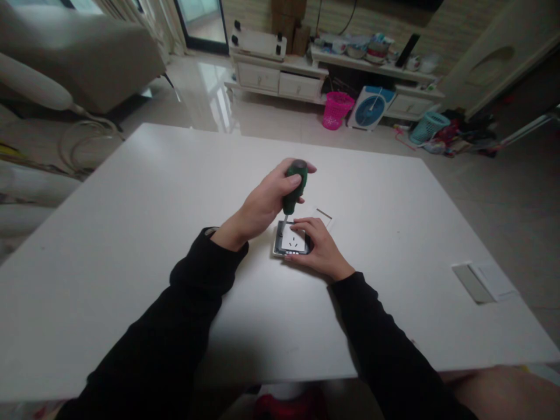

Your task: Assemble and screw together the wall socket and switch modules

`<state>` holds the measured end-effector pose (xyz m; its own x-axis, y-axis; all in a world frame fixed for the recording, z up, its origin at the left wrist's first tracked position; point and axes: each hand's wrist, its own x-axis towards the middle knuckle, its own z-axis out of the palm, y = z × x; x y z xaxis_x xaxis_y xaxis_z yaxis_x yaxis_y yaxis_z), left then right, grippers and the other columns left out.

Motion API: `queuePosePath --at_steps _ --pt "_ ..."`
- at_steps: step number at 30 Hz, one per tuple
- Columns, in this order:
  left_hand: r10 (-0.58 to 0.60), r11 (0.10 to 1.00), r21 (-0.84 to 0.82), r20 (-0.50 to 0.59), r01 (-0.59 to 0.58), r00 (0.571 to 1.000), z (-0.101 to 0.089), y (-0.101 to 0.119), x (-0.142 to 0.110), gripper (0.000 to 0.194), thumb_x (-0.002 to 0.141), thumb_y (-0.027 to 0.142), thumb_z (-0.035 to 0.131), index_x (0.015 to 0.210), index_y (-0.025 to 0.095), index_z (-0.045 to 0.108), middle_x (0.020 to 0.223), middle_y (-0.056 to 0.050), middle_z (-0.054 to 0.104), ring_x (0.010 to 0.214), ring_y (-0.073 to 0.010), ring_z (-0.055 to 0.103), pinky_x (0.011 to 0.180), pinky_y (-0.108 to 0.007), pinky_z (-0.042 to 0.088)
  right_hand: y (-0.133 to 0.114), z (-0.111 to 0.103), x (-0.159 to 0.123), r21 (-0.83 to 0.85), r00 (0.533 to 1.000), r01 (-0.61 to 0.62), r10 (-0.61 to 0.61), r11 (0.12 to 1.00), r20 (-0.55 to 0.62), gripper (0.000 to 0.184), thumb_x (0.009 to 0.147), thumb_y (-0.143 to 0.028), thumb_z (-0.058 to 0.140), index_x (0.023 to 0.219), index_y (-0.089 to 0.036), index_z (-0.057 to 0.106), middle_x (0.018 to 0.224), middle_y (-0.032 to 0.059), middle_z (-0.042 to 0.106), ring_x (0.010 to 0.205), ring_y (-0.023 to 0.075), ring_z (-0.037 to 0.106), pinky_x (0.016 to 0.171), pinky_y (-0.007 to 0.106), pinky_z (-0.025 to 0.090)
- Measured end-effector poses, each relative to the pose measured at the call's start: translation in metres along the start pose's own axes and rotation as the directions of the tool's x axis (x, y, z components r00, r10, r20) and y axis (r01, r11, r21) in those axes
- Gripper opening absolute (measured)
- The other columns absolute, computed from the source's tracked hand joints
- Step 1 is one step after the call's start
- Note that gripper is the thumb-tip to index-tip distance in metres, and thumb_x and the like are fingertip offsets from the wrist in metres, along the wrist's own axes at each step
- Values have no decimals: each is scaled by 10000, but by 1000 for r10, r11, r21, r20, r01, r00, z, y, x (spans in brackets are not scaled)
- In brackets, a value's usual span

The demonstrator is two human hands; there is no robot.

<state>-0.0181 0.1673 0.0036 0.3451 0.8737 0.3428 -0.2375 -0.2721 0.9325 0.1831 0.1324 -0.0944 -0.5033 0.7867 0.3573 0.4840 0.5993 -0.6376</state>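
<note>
A screwdriver [289, 201] with a dark green handle is gripped in my left hand [269, 195]. Its metal shaft slants down, and the tip meets the left edge of a wall socket [294, 240]. The socket has a white face with several slots, set in a dark frame, and lies on the white table [175, 192]. My right hand [319, 245] is closed around the socket's right side, thumb at the near edge and fingers across the far edge. Just beyond that hand lies a white frame-like plate [322, 217], partly hidden by the fingers.
On the table's right side is a rectangular cutout with a pale cover [492, 280]. Past the table stand a pink basket [336, 111], a blue-and-white fan [370, 109], a turquoise basket [429, 127] and a white cabinet [280, 81]. A sofa [87, 58] is at the upper left.
</note>
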Motion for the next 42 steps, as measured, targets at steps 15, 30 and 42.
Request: queuePosePath --at_steps 15,30,42 --pt "-14 1000 23 3 14 1000 0 1 -2 341 932 444 644 1189 245 540 973 -13 613 770 -138 613 744 -306 545 0 1 0 -5 1000 9 -9 1000 -5 608 744 -520 900 1242 -310 622 1321 98 634 1247 339 569 1059 581 491" --pt "14 998 55 -11 -14 1000 0 3 -2 408 862 425 770 1143 254 529 930 -5 594 779 -161 630 730 -324 541 0 0 -1 2 1000 17 -17 1000 -13 615 736 -505 912 1245 -314 625 1318 95 636 1246 340 570 1060 570 492" --pt "-139 990 -38 21 139 990 -1 -8 0 325 853 350 716 1054 199 511 826 32 572 714 -120 610 712 -293 525 1 1 0 7 999 33 -33 999 -16 610 739 -496 914 1236 -293 625 1280 100 636 1226 335 576 1048 558 500"
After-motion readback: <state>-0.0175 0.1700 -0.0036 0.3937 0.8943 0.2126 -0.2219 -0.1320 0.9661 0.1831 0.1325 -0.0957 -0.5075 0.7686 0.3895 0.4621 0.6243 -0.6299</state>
